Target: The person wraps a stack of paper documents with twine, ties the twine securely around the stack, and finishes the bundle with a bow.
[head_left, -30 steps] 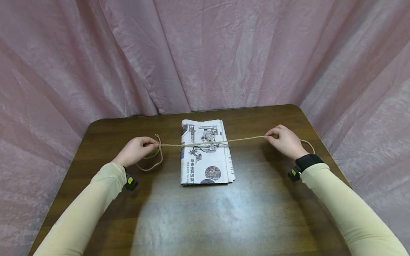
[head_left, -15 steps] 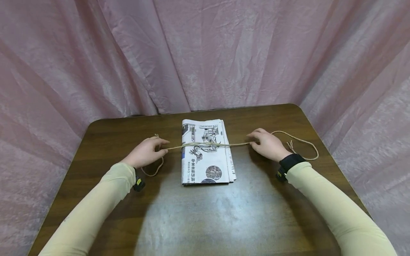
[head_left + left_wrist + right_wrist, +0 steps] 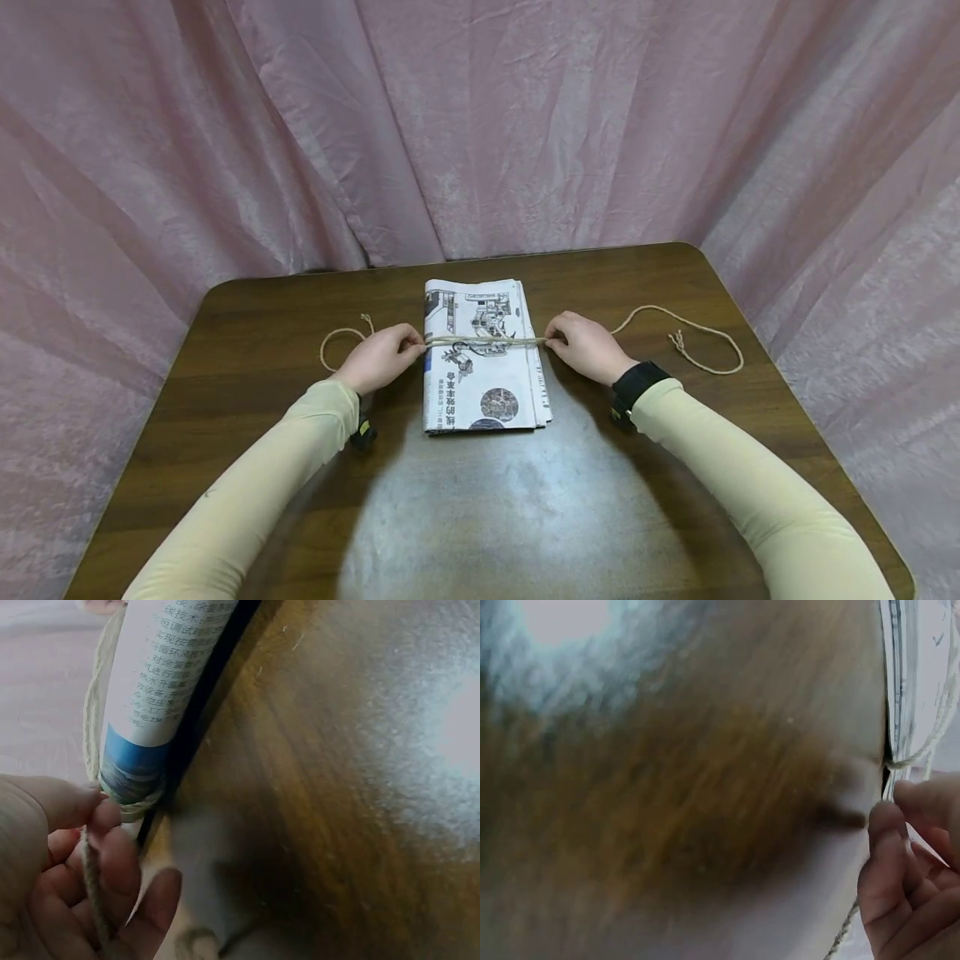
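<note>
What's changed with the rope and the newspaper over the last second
The left grip moved right and the right grip left; after opening midway, both now pinch the rope beside the folded newspaper. More rope trails past the right grip. The newspaper stayed put.

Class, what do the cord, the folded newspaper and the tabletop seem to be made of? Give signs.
Cord: matte, probably plant fibre; twisted strands, frayed end.
Folded newspaper: dull, thin paper; printed text, layered edges.
Tabletop: glossy brown wood or wood-look laminate, unclear which; grain and bright reflection.
</note>
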`<state>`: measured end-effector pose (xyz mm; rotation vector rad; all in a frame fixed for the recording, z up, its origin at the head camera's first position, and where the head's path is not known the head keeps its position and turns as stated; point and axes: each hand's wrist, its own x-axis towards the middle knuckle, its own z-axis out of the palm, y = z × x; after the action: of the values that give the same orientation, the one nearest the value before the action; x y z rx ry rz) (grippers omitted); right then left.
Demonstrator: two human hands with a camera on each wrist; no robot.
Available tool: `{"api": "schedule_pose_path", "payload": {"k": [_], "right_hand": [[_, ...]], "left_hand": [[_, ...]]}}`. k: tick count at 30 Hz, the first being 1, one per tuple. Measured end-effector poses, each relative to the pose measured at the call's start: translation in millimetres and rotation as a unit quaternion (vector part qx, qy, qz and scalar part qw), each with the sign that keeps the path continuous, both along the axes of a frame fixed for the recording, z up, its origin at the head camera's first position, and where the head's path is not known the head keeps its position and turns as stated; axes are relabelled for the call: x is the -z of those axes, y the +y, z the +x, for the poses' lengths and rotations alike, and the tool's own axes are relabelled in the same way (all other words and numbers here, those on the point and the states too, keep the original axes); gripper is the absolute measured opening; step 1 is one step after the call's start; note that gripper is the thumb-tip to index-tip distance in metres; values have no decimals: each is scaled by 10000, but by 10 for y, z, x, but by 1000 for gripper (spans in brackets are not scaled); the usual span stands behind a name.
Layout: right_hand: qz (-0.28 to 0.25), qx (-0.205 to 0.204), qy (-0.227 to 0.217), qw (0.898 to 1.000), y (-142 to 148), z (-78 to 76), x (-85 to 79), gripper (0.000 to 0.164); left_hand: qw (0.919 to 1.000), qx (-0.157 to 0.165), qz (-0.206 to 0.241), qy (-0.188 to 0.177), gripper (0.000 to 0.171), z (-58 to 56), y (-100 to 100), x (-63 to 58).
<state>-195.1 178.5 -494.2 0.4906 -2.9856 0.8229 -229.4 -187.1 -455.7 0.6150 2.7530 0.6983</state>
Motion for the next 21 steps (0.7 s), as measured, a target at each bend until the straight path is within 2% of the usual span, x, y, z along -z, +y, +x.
{"api": "schedule_pose_path", "payload": {"k": [4, 9, 21], "right_hand": [[-272, 130, 6, 9995, 28, 13, -10, 6], [-253, -61, 148, 9996, 39, 23, 5, 12], [58, -44, 1, 10000, 68, -22, -10, 14]], "left_hand": [[9998, -134, 157, -53, 15, -2, -36, 10], [9990, -274, 319, -130, 19, 2, -87, -6], [9998, 29, 157, -78, 22, 42, -191, -10]]}}
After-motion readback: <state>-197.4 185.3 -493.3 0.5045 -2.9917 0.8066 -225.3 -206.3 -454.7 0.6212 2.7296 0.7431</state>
